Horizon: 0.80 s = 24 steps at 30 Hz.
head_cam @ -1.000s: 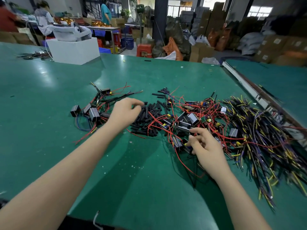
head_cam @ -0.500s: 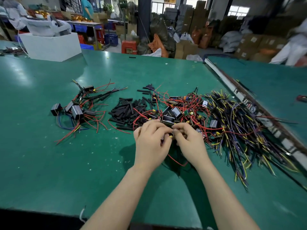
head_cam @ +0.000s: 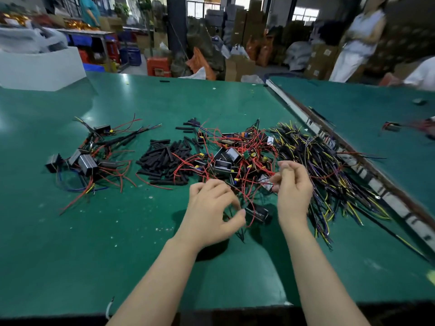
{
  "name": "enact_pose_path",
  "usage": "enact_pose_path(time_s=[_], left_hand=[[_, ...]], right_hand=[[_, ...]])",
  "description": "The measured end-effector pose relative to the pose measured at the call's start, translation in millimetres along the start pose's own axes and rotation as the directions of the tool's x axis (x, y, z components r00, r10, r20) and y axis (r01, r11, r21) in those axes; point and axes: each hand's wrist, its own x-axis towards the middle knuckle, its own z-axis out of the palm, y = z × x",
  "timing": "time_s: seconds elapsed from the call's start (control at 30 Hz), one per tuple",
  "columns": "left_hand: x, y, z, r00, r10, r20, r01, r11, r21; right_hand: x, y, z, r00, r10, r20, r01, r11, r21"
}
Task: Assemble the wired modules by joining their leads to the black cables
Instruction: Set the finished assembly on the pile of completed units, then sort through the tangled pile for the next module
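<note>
Green matting covers the surface (head_cam: pixel 117 231), with stacked cartons beyond; the left hand (head_cam: pixel 211 212) has its fingers curled, pinching thin leads of a black module (head_cam: pixel 257 214) lying just right of them; the right hand (head_cam: pixel 293 187) is raised, its fingers curled on red wires. Beyond both hands lies the unworked tangle of modules (head_cam: pixel 230 158); right of it the black cables (head_cam: pixel 329 165); left of it loose sleeves (head_cam: pixel 164 158). Further left, a small finished-looking group (head_cam: pixel 87 161) suggests most work remains.
</note>
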Motion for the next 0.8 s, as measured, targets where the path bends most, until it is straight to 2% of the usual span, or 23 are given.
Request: enact_pose_path(time_s=[0.1, 0.2, 0.27, 0.37, 0.43, 0.53, 0.63, 0.73, 0.8], left_hand=[[-2.6, -0.1, 2.6, 0.983, 0.045, 0.176, -0.049, 0.999, 0.02], [-5.2, 0.4, 5.1, 0.974, 0.085, 0.208, -0.094, 0.995, 0.033], [-3.4, 2.1, 5.6, 0.99, 0.042, 0.138, -0.038, 0.999, -0.025], [4.5, 1.9, -1.9, 0.976, -0.207, -0.07, 0.174, 0.93, -0.325], [9.0, -4.8, -9.0, 0.907, -0.399, -0.134, 0.262, 0.785, -0.562], [13.7, -10.3, -20.2, 0.821, -0.565, -0.082, 0.257, 0.494, -0.831], [16.7, -7.0, -25.5, 0.828, -0.546, 0.126, 0.274, 0.199, -0.941], [16.5, -7.9, -27.7, 0.848, -0.475, 0.234, 0.283, 0.032, -0.959], [16.2, -10.8, -30.3, 0.858, -0.436, 0.272, 0.268, -0.072, -0.961]], right_hand=[[-7.6, 8.9, 5.2, 0.988, -0.069, 0.136, 0.098, 0.971, -0.218], [-12.5, 13.9, 8.5, 0.954, -0.124, 0.271, 0.22, 0.907, -0.36], [-14.9, 13.1, 9.3, 0.942, -0.162, 0.293, 0.27, 0.885, -0.379], [-13.9, 10.0, 7.9, 0.944, -0.262, 0.202, 0.319, 0.883, -0.344], [-12.3, 7.8, 7.7, 0.945, -0.269, 0.185, 0.315, 0.897, -0.309], [-16.2, 4.5, 11.9, 0.901, -0.299, 0.315, 0.391, 0.874, -0.289], [-25.5, 2.3, 18.1, 0.804, -0.302, 0.513, 0.48, 0.838, -0.26], [-26.3, 8.0, 21.1, 0.686, -0.226, 0.691, 0.572, 0.754, -0.321], [-25.2, 10.5, 21.4, 0.663, -0.184, 0.726, 0.601, 0.71, -0.368]])
